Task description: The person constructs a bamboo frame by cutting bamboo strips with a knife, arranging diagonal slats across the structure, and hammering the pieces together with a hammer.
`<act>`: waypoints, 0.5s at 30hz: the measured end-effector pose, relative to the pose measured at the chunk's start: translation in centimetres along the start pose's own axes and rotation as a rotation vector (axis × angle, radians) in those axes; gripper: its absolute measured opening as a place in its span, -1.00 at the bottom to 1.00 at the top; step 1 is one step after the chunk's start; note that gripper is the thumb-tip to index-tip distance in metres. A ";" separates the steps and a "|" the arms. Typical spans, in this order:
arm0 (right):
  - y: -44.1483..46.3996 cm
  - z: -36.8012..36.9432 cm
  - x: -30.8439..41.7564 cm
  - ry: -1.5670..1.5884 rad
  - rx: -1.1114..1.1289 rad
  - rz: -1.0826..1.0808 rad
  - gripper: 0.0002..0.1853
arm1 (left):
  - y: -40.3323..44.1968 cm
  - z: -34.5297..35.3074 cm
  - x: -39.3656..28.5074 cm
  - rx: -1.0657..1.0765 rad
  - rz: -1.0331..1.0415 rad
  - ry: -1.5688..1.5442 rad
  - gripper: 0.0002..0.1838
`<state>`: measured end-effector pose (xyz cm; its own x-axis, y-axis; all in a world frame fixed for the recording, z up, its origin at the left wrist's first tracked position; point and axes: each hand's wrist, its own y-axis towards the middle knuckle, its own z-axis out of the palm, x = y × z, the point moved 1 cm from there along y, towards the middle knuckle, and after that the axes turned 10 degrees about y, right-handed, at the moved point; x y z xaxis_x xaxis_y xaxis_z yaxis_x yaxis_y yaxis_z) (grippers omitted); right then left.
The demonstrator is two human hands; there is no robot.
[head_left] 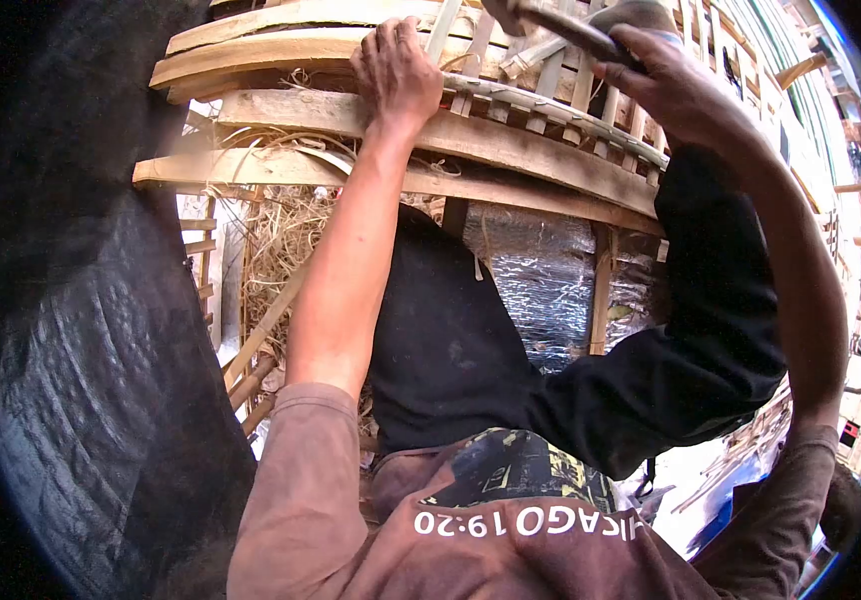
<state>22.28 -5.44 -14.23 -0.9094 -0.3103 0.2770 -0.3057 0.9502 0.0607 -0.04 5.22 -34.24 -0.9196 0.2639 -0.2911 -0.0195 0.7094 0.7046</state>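
Note:
My left hand [398, 75] rests at the edge of the pale wooden boards [281, 50], its fingers bent and close together; whatever lies beneath the fingertips is hidden. Up at the top right, my right hand [656, 75] is closed round the dark handle of a tool [576, 32], whose head is partly cut off by the top of the view. Between and below the hands runs a row of narrow slats [551, 80] along a long thin strip. Curved lengths of wood [541, 150] lie just below them.
A black sheet [101, 350] hangs along the left side. Below the boards are tangled fibre shavings [286, 235] and shiny silver sheeting [541, 280]. My bent legs in black trousers [451, 350] are close beneath the wood. Poles and slatted structures stand at the far right.

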 end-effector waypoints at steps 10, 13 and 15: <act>-3.5 3.8 1.4 0.061 -0.071 0.022 -0.77 | 0.0 -0.5 0.4 0.051 0.037 -0.023 -0.53; -2.8 1.0 4.2 0.106 -0.031 0.115 -0.77 | 0.1 -0.2 0.5 -0.013 0.073 -0.013 -0.54; -2.8 0.8 4.5 0.099 -0.113 0.004 -0.77 | 0.2 -0.6 0.5 0.010 0.071 -0.017 -0.55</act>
<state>18.83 -9.55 -13.91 -0.8767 -0.3075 0.3698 -0.2636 0.9503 0.1655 -0.74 5.03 -33.86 -0.9118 0.3246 -0.2513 0.0497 0.6950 0.7173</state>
